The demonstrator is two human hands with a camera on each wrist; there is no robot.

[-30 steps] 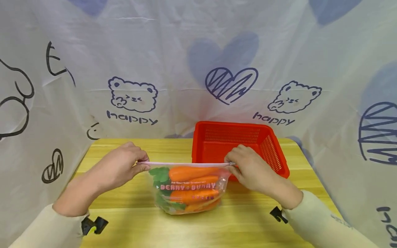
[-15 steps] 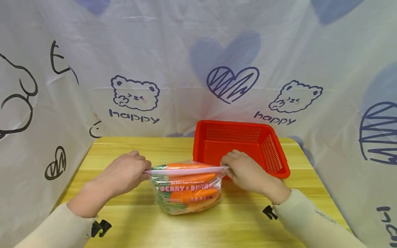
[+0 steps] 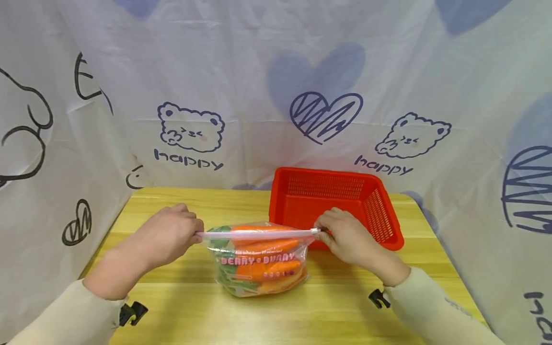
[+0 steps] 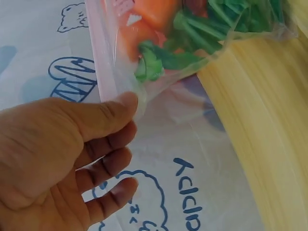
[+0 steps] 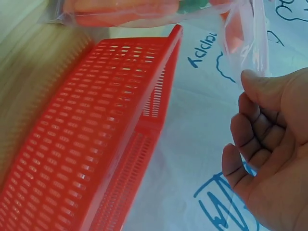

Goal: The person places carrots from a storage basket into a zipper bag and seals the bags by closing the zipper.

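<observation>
A clear zip bag [image 3: 258, 261] with pink "Berry Bunny" lettering holds several orange carrots [image 3: 276, 270] with green tops [image 3: 226, 268]. My left hand [image 3: 170, 237] pinches the left end of its pinkish zip strip [image 3: 258, 234]; in the left wrist view, the thumb of that hand [image 4: 72, 149] presses on the bag's corner while the other fingers curl loosely. At the opposite end my right hand [image 3: 347, 239] pinches the strip's corner, beside a small white slider [image 3: 316, 231]. Stretched between both hands, the strip runs nearly level above the carrots.
Behind the bag, to the right, a red perforated basket [image 3: 280, 191] stands on the wooden table [image 3: 181, 306]; its near wall is partly covered by my right hand. A white cloth [image 3: 254, 143] with drawn hearts and bears surrounds the table at the back and sides.
Both hands have come down slightly and the strip has tipped, showing more carrots behind it. Most recently the left hand has shifted a little to the left, pulling the strip straighter.
</observation>
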